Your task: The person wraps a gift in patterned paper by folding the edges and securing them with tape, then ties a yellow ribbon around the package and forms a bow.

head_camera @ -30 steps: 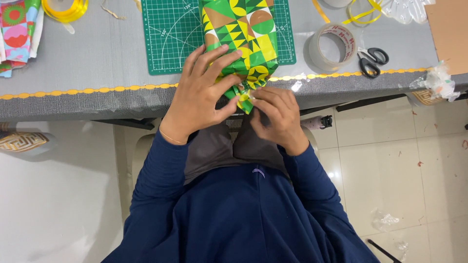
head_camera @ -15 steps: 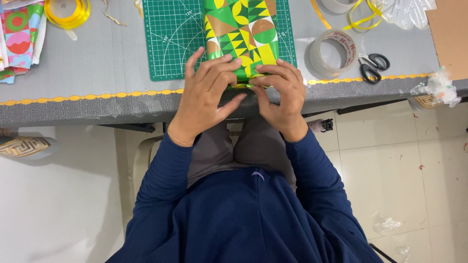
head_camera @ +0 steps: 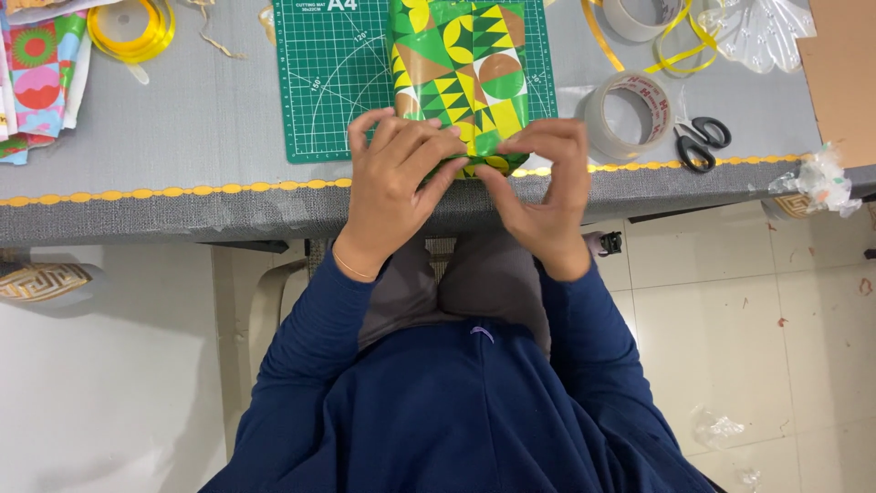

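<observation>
A box wrapped in green, yellow and brown patterned paper lies on a green cutting mat near the table's front edge. My left hand presses flat over the box's near left corner. My right hand pinches the paper fold at the near end, fingers curled on it. Both hands meet at the box's near edge, which they partly hide.
A clear tape roll and black scissors lie right of the box. Yellow ribbon and patterned paper sheets are at the far left. Another tape roll, a brown board and crumpled plastic sit at right.
The box has been slid away from the table edge onto the mat. Both hands moved with it and now press the near-end fold instead of hanging over the edge.
</observation>
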